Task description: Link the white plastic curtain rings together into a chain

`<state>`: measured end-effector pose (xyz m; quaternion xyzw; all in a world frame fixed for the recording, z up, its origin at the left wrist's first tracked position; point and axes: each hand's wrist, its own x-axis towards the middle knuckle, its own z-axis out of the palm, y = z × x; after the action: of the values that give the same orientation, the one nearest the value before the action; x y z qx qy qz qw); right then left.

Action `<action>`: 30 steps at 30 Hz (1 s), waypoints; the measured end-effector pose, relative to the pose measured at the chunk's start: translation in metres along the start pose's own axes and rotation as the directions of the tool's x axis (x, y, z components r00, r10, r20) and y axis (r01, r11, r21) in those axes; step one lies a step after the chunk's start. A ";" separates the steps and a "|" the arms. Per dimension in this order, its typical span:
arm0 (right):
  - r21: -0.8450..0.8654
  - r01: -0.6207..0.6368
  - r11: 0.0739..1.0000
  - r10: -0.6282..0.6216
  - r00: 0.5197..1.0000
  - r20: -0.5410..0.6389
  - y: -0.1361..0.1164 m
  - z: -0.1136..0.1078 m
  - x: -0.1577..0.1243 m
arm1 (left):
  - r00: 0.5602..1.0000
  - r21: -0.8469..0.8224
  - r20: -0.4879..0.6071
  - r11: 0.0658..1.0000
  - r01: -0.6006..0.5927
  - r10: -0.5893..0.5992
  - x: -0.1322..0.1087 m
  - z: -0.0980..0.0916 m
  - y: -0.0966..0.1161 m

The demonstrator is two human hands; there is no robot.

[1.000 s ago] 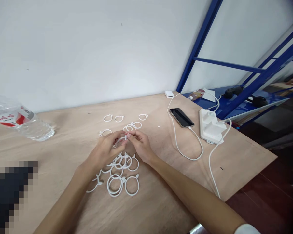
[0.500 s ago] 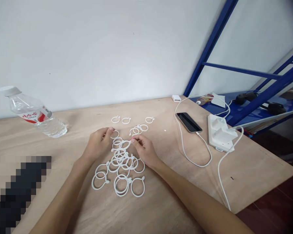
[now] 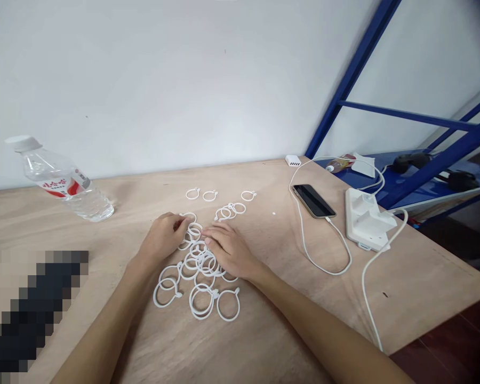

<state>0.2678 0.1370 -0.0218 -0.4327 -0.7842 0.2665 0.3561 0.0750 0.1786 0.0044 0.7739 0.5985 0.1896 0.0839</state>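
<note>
White plastic curtain rings [image 3: 202, 290] with small tabs lie overlapping in a pile on the wooden table. My left hand [image 3: 164, 237] is at the pile's far left side, fingers curled and thumb and fingertips closed at the near edge of one white ring [image 3: 192, 214]. That ring's tab is hidden by the fingers. My right hand [image 3: 231, 249] rests over the pile's right side, fingers stretched to the left and palm down, covering part of several rings. Behind the hands, a small cluster of rings [image 3: 236, 208] and three single rings lie apart.
A water bottle [image 3: 70, 184] leans at the left. To the right, a phone [image 3: 314, 200] is plugged into a white cable near a white power strip [image 3: 366, 221]. A small white charger [image 3: 293, 160] sits by the wall, beside a blue metal frame [image 3: 344, 85].
My right hand has let go of the ring pinched at its fingertips, and its fingers have straightened over the pile. My left hand's fingers have curled further. The view has shifted slightly.
</note>
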 end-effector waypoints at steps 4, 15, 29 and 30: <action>0.119 0.005 0.993 -0.004 1.000 -0.008 0.000 -0.004 0.000 | 0.995 -0.011 -0.010 0.995 0.098 -0.098 -0.001 -0.001 0.001; 0.247 -0.045 0.968 0.070 0.993 -0.092 -0.003 -0.006 0.000 | 0.980 0.001 -0.040 0.981 0.194 -0.194 -0.002 0.001 0.003; 0.327 -0.150 0.933 0.226 0.952 -0.209 0.003 -0.003 0.001 | 0.954 -0.154 -0.238 0.977 0.150 -0.184 0.000 -0.002 0.011; 0.355 -0.162 0.921 0.252 0.942 -0.222 0.003 -0.003 0.002 | 0.953 -0.177 -0.250 0.976 0.130 -0.172 0.000 -0.002 0.015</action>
<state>0.2711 0.1402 -0.0218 -0.4791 -0.6232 0.3712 0.4942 0.0874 0.1745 0.0121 0.6844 0.6449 0.3309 0.0789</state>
